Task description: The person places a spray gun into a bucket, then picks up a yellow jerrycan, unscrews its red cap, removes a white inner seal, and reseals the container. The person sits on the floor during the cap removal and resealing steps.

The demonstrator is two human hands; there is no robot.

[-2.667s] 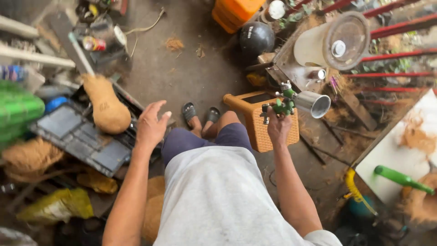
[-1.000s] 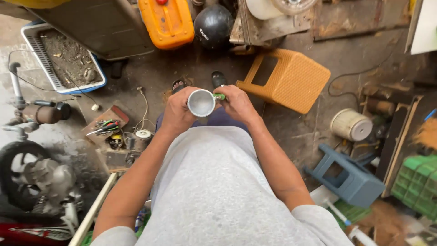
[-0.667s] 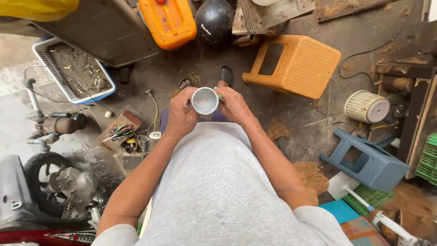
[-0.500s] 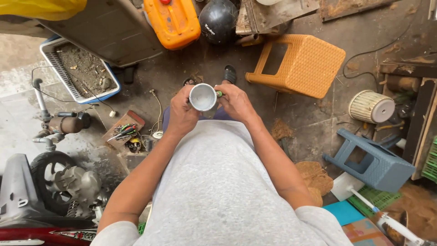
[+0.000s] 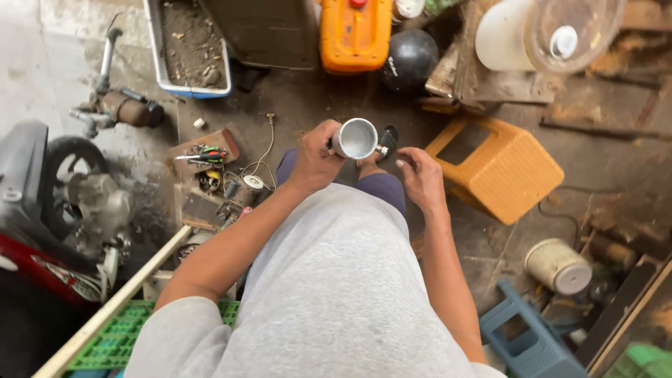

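Cluttered workshop floor (image 5: 315, 105), left hand (image 5: 315, 159) fingers gripped metal cup (image 5: 355, 138), right hand (image 5: 418, 176) open at four o'clock, orange stool (image 5: 504, 171) at three o'clock.

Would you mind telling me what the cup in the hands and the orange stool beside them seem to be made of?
The cup, held in the left hand, looks like bare metal, perhaps aluminium or steel: dull silver-grey with a soft sheen inside. The stool looks like moulded plastic: even orange colour, fine grid texture, rounded edges.
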